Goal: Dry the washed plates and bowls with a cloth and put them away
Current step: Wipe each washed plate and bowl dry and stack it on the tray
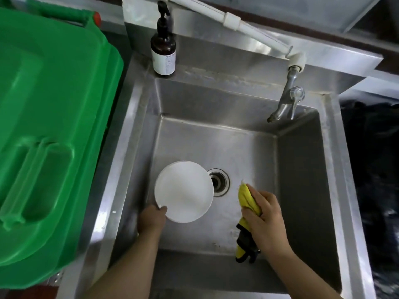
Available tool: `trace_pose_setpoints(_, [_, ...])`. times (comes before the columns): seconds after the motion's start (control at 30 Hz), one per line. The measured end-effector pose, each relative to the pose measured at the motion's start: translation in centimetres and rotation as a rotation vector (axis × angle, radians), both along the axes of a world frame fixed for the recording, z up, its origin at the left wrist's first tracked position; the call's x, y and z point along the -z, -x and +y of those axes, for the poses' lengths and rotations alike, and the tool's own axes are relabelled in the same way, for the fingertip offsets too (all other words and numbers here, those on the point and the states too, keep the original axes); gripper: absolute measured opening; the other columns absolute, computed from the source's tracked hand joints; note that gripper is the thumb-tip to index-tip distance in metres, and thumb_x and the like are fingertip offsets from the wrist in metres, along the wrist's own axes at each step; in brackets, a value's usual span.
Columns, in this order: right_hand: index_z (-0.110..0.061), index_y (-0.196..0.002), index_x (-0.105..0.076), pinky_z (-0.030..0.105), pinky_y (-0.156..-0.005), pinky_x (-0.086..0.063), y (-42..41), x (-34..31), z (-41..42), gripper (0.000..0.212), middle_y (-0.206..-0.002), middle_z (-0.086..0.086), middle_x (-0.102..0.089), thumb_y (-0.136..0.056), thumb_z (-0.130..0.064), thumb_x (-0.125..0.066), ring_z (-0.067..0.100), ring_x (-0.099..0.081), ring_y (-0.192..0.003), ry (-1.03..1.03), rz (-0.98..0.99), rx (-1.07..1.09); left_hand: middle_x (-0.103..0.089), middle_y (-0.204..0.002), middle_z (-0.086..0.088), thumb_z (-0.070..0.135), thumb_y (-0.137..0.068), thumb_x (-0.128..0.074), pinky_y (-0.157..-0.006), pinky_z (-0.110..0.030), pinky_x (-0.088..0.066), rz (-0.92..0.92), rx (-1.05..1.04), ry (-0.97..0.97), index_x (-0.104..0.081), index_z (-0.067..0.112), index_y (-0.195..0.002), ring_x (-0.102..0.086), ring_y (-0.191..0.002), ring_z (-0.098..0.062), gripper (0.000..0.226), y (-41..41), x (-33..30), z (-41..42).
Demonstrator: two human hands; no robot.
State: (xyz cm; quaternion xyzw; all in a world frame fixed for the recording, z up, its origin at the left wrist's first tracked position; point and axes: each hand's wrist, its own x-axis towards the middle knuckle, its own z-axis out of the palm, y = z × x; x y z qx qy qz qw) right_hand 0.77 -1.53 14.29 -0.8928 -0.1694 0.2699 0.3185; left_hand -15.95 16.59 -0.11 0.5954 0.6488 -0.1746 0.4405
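Head view looks straight down into a steel sink (138,147), with both my forearms reaching in from the bottom edge. My left hand (151,219) comes up from the lower left, wrist fairly straight, and its grip is closed on the near-left rim of a white plate (184,192): the thumb lies over the top edge and the other fingers are hidden beneath it. That plate sits low in the basin at the left of the sink floor, tilted slightly toward me, its far-right edge overlapping the round drain (219,182). Whether it rests on the sink floor or is lifted clear I cannot tell. My right hand (262,214) enters from the lower right, forearm angled up and leftward, knuckles turned up toward the camera. Its grip is curled tight around a bunched yellow cloth (248,197), which pokes out past my fingertips toward the drain and hangs down below my wrist with a dark trim. Cloth and plate are apart, the drain between them. A brown pump bottle (163,52) stands on the back left corner of the sink ledge, a metal tap (287,102) hangs over the back right, and a green plastic lid (49,126) fills the left side
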Motion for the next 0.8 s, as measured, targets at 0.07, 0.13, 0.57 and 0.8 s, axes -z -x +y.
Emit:
trace_pose_setpoints(0.07, [-0.036, -0.134, -0.050, 0.032, -0.092, -0.044, 0.0, 0.0, 0.1, 0.051, -0.112, -0.021, -0.042, -0.089, -0.014, -0.059, 0.009, -0.046, -0.108, -0.004, 0.003, 0.007, -0.065, -0.110, -0.021, 0.031, -0.092, -0.056, -0.077, -0.033, -0.044, -0.008, -0.015, 0.015, -0.068, 0.002, -0.105, -0.059, -0.101, -0.038, 0.034, 0.0, 0.1, 0.0])
trace_pose_setpoints(0.13, [-0.035, -0.134, -0.050, 0.027, -0.089, -0.043, -0.1, -0.2, 0.1, 0.051, -0.112, -0.019, -0.042, -0.089, -0.013, -0.060, 0.008, -0.046, -0.107, -0.004, 0.001, 0.009, -0.066, -0.106, -0.021, 0.028, -0.091, -0.059, -0.074, -0.032, -0.043, -0.032, -0.056, 0.020, -0.068, 0.002, -0.102, -0.060, -0.097, -0.038, 0.030, 0.0, 0.2, 0.0])
trace_pose_setpoints(0.57, [-0.034, -0.135, -0.048, 0.032, -0.089, -0.048, -1.1, -1.4, -0.6, 0.050, -0.112, -0.016, -0.042, -0.090, -0.017, -0.061, 0.010, -0.048, -0.106, 0.012, -0.047, 0.001, -0.049, -0.136, -0.021, 0.005, -0.090, -0.061, -0.090, -0.050, -0.048, -0.446, -0.906, 0.300, -0.046, -0.002, -0.134, -0.048, -0.121, -0.043, 0.046, -1.8, -1.0, -0.4])
trace_pose_setpoints(0.8, [-0.030, -0.135, -0.050, 0.031, -0.091, -0.045, -1.9, -2.5, -1.5, 0.048, -0.115, -0.013, -0.043, -0.090, -0.018, -0.061, 0.010, -0.046, -0.108, -0.018, -0.089, -0.012, -0.058, -0.125, -0.022, 0.022, -0.097, -0.050, -0.091, -0.050, -0.050, -0.432, -0.644, 0.060, -0.054, 0.003, -0.129, -0.057, -0.106, -0.040, 0.037, -2.3, -3.6, -0.2])
